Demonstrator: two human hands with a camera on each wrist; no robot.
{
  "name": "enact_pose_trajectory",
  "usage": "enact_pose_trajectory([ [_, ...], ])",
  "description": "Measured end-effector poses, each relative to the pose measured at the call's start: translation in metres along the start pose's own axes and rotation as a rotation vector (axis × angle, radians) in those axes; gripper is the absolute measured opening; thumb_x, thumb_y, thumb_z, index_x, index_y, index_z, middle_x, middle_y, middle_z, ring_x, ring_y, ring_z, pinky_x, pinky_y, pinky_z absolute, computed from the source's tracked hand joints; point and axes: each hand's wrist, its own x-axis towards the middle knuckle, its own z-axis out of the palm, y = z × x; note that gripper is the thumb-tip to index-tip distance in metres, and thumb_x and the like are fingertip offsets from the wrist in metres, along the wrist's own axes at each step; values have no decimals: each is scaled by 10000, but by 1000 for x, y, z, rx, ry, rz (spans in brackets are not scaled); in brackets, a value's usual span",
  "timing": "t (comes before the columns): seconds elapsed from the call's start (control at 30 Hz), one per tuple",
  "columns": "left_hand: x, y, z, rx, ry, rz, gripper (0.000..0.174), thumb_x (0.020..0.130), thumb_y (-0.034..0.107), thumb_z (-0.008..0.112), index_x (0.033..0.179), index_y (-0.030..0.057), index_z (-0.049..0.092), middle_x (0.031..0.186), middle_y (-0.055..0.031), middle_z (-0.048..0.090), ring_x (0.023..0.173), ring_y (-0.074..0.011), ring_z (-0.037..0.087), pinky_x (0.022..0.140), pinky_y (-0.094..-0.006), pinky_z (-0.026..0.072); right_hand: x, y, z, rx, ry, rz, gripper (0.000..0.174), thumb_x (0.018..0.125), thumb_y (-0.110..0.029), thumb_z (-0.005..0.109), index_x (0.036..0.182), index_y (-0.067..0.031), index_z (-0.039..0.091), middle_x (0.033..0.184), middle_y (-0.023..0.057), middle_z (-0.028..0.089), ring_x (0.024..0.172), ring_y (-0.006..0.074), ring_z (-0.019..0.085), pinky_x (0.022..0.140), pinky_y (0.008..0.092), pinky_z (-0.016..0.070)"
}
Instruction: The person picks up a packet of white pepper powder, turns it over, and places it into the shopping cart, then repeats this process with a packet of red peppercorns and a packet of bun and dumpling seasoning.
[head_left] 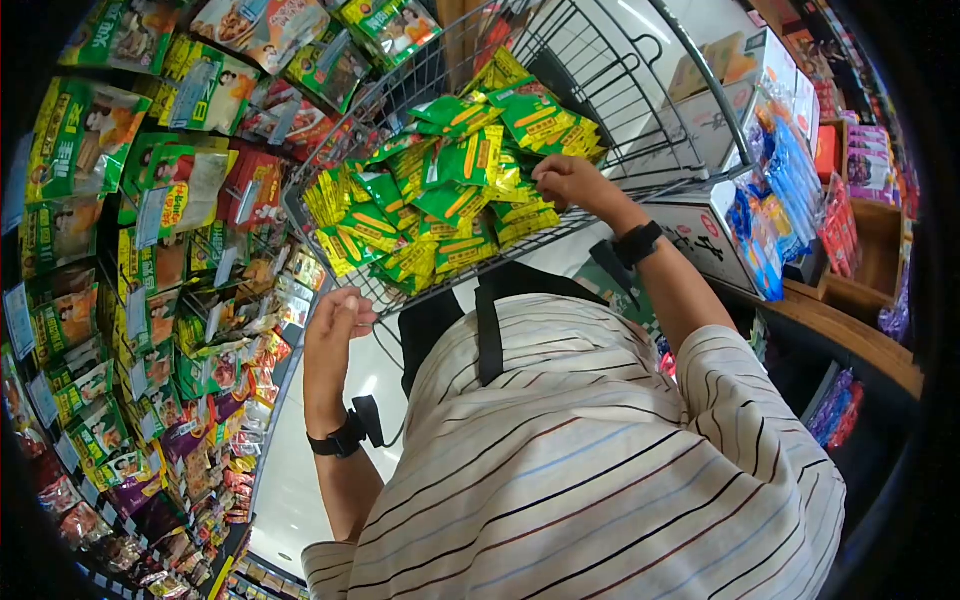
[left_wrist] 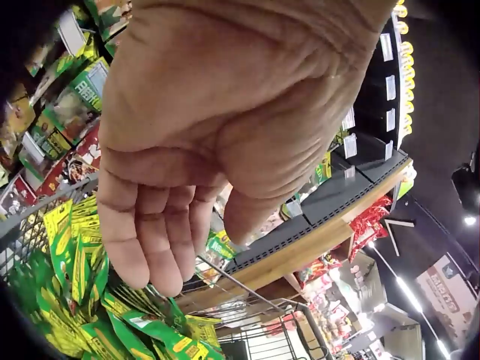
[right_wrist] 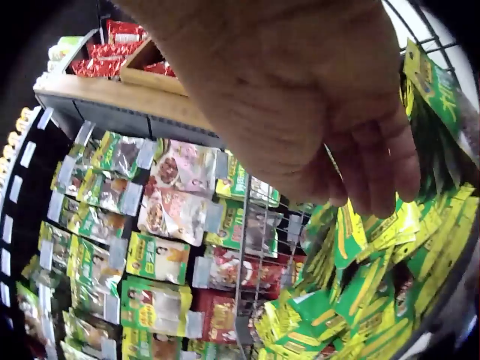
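A wire shopping cart (head_left: 690, 180) holds a heap of green and yellow snack packets (head_left: 465, 160). Over the right part of the heap is my right hand (head_left: 580, 185), its fingers bent loosely down. In the right wrist view its fingertips (right_wrist: 375, 202) overlap the packets (right_wrist: 367, 300), and no packet shows between fingers and palm. My left hand (head_left: 340, 315) is just outside the cart's near left corner, holding nothing. The left wrist view shows its palm (left_wrist: 225, 127) with relaxed fingers, the heap of packets (left_wrist: 82, 300) behind them.
Shelves of hanging food packets (head_left: 90, 140) rise close along the left. On the right stand white cartons (head_left: 690, 245) with blue packets (head_left: 785, 190) and a wooden display ledge (head_left: 850, 330). Pale shiny floor (head_left: 310, 480) shows below the left arm.
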Motion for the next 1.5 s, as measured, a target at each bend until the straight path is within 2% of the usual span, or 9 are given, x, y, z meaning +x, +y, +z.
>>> enact_pose_trajectory([
  [0.07,-4,-7,-1,-4,8,-11,344,1020,262,521,1218,-11,589,1050,-107,662,908,-166,654,799,-294,527,12,18,7,-270,-71,-87,183,948,-209,599,1029,-53,648,850,37,675,762,102,652,615,261,515],
  [0.2,-11,-2,2,24,38,-16,343,1021,264,522,1213,-11,592,1044,-107,663,907,-170,656,800,-297,529,28,39,24,-726,-161,-369,225,893,-223,600,996,-49,698,888,146,708,823,301,688,742,383,539],
  [0.23,-11,-3,1,21,43,-14,343,1021,265,522,1212,-10,592,1042,-106,664,906,-171,657,800,-298,529,33,45,29,-768,-185,-324,253,864,-230,595,1006,-56,712,933,175,701,883,374,661,807,425,522],
  [0.53,-20,-15,-2,-22,97,-28,362,1011,307,547,1199,4,607,1022,-100,676,898,-170,668,789,-300,533,59,52,68,-832,-451,-195,235,838,-225,545,895,-63,705,923,191,686,886,384,651,778,456,512],
  [0.83,-24,-13,-9,-35,185,-35,395,1002,334,560,1205,-1,608,1029,-115,679,906,-189,671,797,-319,536,79,50,105,-731,-530,-445,224,808,-223,544,834,-43,675,828,214,650,791,415,622,705,473,483],
  [0.93,-27,-11,-9,-51,198,-38,399,1000,336,564,1206,-3,608,1035,-119,680,912,-194,672,805,-324,536,75,32,129,-602,-595,-367,222,790,-209,554,851,-39,683,838,212,665,793,407,634,702,480,485],
  [1.1,-35,-13,-12,-75,240,-69,361,1004,309,553,1185,3,611,1030,-115,683,921,-181,666,819,-317,522,85,13,190,-876,-768,-355,229,809,-170,553,929,-63,716,952,197,693,875,369,664,745,469,510],
  [1.33,-47,-31,-26,-119,282,-99,400,999,342,566,1197,-3,608,1034,-119,681,923,-193,670,819,-318,529,78,16,249,-1067,-757,-465,331,835,-109,524,1118,-96,695,1083,166,677,1029,360,648,861,450,526],
  [1.5,-52,-36,-38,-158,295,-111,361,1004,311,559,1186,4,614,1025,-109,681,911,-173,668,812,-304,527,76,20,267,-1218,-796,-438,395,884,-135,492,1258,-108,617,1288,195,558,1145,372,589,949,464,500],
])
